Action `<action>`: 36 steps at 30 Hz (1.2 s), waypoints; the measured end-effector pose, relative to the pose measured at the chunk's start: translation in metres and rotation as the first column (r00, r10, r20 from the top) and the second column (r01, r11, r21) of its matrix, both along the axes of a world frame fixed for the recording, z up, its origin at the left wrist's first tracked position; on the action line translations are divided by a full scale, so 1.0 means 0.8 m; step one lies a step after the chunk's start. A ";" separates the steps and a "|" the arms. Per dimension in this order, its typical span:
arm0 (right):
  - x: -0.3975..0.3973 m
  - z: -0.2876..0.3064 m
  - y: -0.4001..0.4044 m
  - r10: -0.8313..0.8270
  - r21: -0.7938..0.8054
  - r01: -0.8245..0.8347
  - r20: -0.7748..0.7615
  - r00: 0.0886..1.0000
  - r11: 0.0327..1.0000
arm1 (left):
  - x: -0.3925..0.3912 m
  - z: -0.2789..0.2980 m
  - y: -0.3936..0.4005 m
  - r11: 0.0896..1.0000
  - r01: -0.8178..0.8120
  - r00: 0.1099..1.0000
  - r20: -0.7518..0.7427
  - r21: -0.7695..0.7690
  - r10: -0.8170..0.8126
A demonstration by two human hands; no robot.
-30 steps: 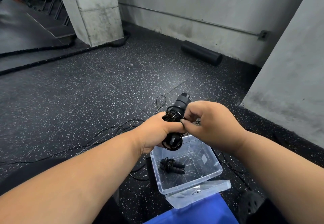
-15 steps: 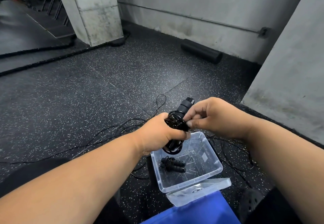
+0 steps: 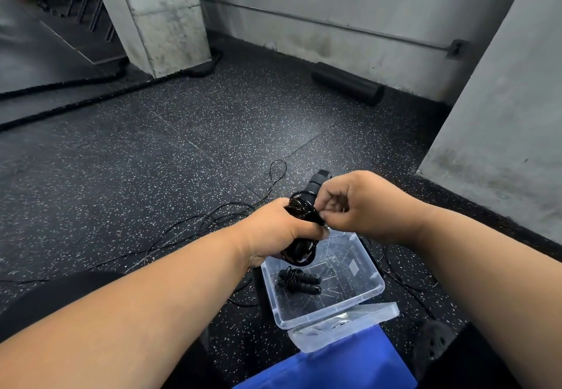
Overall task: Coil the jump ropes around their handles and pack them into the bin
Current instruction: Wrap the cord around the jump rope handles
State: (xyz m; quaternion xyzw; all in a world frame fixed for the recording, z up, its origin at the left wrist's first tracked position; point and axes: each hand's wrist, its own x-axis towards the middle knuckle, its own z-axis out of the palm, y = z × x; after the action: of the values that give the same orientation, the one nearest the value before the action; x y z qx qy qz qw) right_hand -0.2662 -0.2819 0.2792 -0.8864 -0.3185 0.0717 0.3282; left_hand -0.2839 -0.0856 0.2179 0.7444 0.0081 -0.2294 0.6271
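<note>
Hands meet just above a clear rectangular plastic bin [image 3: 369, 293] on the speckled black rubber floor [image 3: 152, 151]. The left hand [image 3: 278, 233] grips black jump-rope handles wrapped in thin black cord [image 3: 301, 210]; the right hand [image 3: 354, 203] pinches the cord beside the coil. Another coiled black jump rope [image 3: 296, 280] lies inside the bin. Loose black cords [image 3: 194, 226] trail across the floor nearby.

handles [image 3: 316, 186]: mostly hidden by hands | blue item [image 3: 328, 367]: cut off at bottom edge
</note>
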 end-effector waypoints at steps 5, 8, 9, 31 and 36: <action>0.001 0.002 0.002 0.036 0.014 -0.035 -0.129 0.991 0.999 | -0.006 0.010 0.002 0.998 0.058 0.998 -0.020 -0.030 -0.059; 0.001 0.005 0.002 0.034 0.014 -0.033 -0.144 0.989 0.999 | -0.013 0.019 0.010 0.980 0.051 0.974 -0.206 -0.191 -0.091; 0.000 0.008 0.001 0.034 0.022 -0.032 -0.147 0.988 0.999 | -0.014 0.022 0.015 0.955 0.041 0.950 -0.286 -0.294 -0.128; -0.021 0.003 0.015 -0.285 0.190 0.324 -0.207 0.936 0.927 | -0.023 0.026 -0.012 0.868 -0.255 0.966 -0.143 -0.426 0.214; -0.020 -0.002 0.022 -0.315 0.259 0.412 -0.345 0.884 0.873 | -0.020 0.024 -0.011 0.878 -0.261 0.965 -0.140 -0.400 0.223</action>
State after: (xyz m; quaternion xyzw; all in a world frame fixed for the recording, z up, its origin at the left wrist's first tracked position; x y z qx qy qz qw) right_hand -0.2819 -0.2645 0.2773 -0.8437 -0.0995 0.0846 0.5207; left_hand -0.2999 -0.0944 0.2370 0.5762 0.0804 -0.1786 0.7935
